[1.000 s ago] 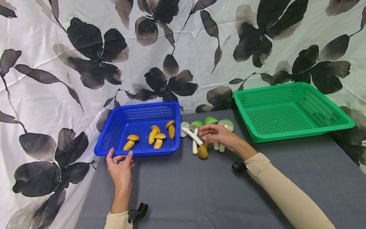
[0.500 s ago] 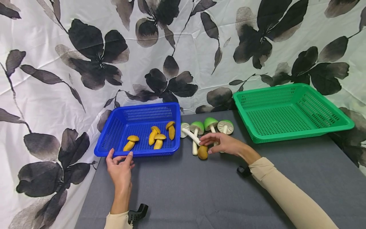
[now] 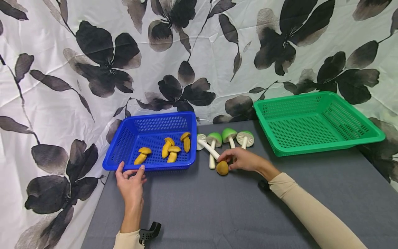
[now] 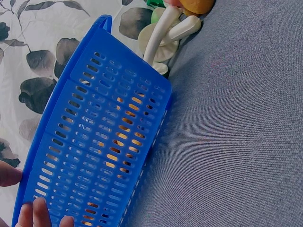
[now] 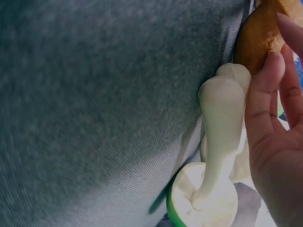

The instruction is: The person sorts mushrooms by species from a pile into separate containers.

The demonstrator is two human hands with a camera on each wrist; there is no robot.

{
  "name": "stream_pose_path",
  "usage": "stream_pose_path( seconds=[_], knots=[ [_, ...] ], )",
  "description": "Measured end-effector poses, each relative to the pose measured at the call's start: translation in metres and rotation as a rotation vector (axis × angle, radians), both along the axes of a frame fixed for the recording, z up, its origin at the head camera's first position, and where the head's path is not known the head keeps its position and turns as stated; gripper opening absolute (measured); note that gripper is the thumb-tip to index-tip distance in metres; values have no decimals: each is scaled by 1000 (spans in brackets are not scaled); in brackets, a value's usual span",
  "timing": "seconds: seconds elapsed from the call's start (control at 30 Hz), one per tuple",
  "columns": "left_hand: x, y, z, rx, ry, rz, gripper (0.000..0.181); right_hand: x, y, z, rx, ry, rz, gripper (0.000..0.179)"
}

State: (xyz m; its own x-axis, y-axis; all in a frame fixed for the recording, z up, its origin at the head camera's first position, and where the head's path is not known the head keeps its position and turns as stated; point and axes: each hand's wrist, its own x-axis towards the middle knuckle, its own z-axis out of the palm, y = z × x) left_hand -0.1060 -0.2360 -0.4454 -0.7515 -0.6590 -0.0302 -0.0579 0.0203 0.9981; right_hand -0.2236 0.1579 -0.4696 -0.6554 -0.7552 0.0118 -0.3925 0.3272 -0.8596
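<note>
My left hand (image 3: pixel 130 190) holds the front rim of a blue plastic basket (image 3: pixel 155 117), its fingertips along the edge. In the left wrist view the thumb and fingers meet the slotted wall (image 4: pixel 71 78). Several yellow-brown toy mushrooms, one of them a mushroom (image 3: pixel 142 155) at the left, lie inside. Near the table's middle my right hand (image 3: pixel 245 159) pinches a brown mushroom (image 3: pixel 222 168) between thumb and fingers; the right wrist view shows the brown mushroom (image 5: pixel 258 40) at the fingertips. Behind that hand lie several green-capped mushrooms (image 3: pixel 229 132) with white stems, some stems partly hidden by it.
A green plastic basket (image 3: pixel 311 150) with nothing in it stands at the back right. The grey cloth (image 3: pixel 224 214) covers the table, and a white floral curtain (image 3: pixel 217 52) hangs directly behind. One white-stemmed mushroom (image 3: pixel 209 149) lies slanted across another, close to the blue basket's right side.
My right hand has come down and closed its thumb and fingers on the brown mushroom, which has shifted slightly. More green caps show behind it. My left hand has stayed at the blue basket's rim.
</note>
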Motion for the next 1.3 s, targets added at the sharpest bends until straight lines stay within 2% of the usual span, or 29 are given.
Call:
stream_pose_path(
  seconds=[0.07, 0.23, 0.3, 0.4, 0.5, 0.63, 0.77, 0.93, 1.1, 1.2, 1.3],
  knots=[
    [0, 0, 0, -2, -4, 3, 83, 1, -2, 1, 40, 74, 7, 43],
    [0, 0, 0, -11, -13, 12, 82, 2, -5, 2, 138, 320, 61, 40],
    [0, 0, 0, -14, -10, 13, 82, 2, -5, 3, 160, 381, 83, 39],
    [0, 0, 0, -18, -6, 13, 82, 4, -7, 4, 168, 384, 111, 39],
    [0, 0, 0, -19, -4, 15, 81, 5, -9, 3, 146, 338, 134, 38],
    [-1, 0, 0, -21, -3, 15, 82, 6, -10, 3, 60, 209, 115, 38],
    [-1, -1, 0, -29, -7, 13, 82, 8, -8, 7, -58, 7, 39, 43],
    [-1, 0, 0, -28, -10, 8, 82, 8, -4, 8, -227, -286, -107, 44],
    [0, 0, 0, -22, -2, 4, 82, 9, -4, 8, -433, -619, -249, 49],
    [-1, 0, 0, -17, 3, 9, 81, 10, -4, 7, -548, -760, -271, 49],
    [-1, 1, 0, -17, 2, 17, 81, 10, -5, 4, -646, -866, -269, 47]
  ],
)
